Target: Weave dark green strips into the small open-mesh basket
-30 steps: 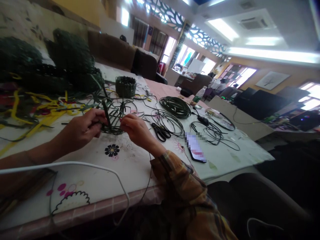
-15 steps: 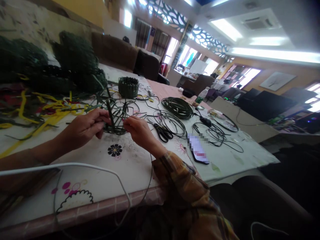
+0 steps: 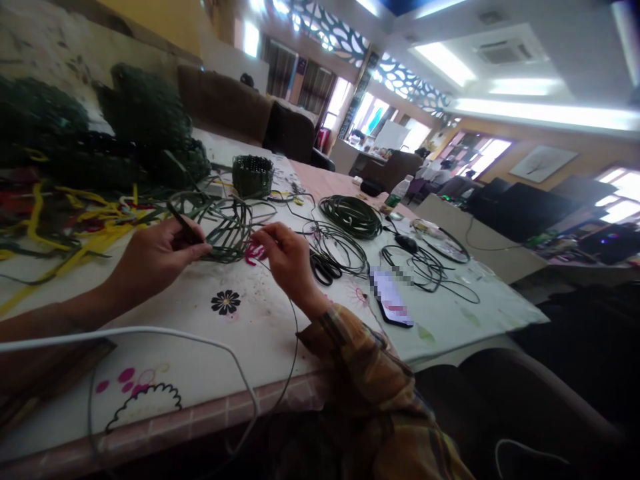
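Note:
My left hand point(image 3: 163, 257) is closed, thumb against fingers, on a flat dark green strip point(image 3: 184, 223) that slants up to the left. Beside its fingertips lies an open, woven piece of green strips point(image 3: 227, 233), loose ends spreading outward. My right hand point(image 3: 289, 260) is at the other side of this piece, thumb and finger pinched together; what they hold is too small to make out. Just below those fingertips is a pink, curled shape point(image 3: 255, 252). A thin dark strand point(image 3: 294, 313) runs from near the right hand toward the table's front edge.
A finished-looking green woven basket point(image 3: 253, 177) stands behind. Coiled green strips point(image 3: 350, 217), black-handled scissors point(image 3: 326, 269), a phone point(image 3: 393, 297) and a bottle point(image 3: 399, 193) are to the right. Yellow strips point(image 3: 95, 240) lie left. A white cable point(image 3: 200, 337) crosses in front.
My hands have moved apart. The strip at my left hand has gone from upright to leaning left. My right hand has lifted off the woven piece's edge, and the pink shape now shows.

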Demonstrator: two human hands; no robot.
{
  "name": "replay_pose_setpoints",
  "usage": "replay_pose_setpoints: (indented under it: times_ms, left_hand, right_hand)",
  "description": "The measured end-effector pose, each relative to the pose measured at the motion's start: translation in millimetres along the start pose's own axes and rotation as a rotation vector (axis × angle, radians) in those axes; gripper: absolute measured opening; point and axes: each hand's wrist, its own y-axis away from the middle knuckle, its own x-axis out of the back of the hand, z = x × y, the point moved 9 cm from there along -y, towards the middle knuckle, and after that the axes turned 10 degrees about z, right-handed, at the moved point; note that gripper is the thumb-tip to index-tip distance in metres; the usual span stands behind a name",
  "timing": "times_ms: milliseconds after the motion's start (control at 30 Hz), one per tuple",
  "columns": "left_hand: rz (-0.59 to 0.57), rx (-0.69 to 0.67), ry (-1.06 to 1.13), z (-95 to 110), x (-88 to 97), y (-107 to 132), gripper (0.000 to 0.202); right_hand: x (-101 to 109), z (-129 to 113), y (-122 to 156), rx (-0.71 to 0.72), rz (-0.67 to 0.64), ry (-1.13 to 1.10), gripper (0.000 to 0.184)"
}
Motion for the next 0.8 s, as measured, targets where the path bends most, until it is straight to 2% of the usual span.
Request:
replay_pose_setpoints:
  times_ms: [100, 167, 233, 367, 467, 633, 800]
  left_hand:
    - [0.048, 0.046, 0.047, -8, 1.7, 0, 0.035]
    - [0.046, 0.047, 0.064, -9, -0.1, 1, 0.034]
    - [0.039, 0.042, 0.064, -7, -1.7, 1, 0.033]
    - [0.051, 0.077, 0.104, -7, -1.0, -1, 0.034]
    - [0.054, 0.096, 0.158, -10, -1.1, -2, 0.036]
    - [0.065, 0.117, 0.162, -12, -3.3, 0, 0.035]
    - [0.112, 0.113, 0.067, -10, -2.4, 5, 0.037]
  right_hand:
    - [-12, 27, 5, -0.326, -0.108, -0.192, 0.015]
    - [-22, 33, 9, -0.419, -0.171, -0.320, 0.009]
    - [-27, 33, 12, -0.455, -0.172, -0.456, 0.006]
    - [-33, 29, 17, -0.524, -0.123, -0.767, 0.017]
    - [-38, 30, 20, -0.572, -0.085, -0.912, 0.018]
    - [-46, 42, 24, -0.654, 0.004, -0.935, 0.010]
    - [-48, 47, 24, -0.652, 0.034, -0.915, 0.007]
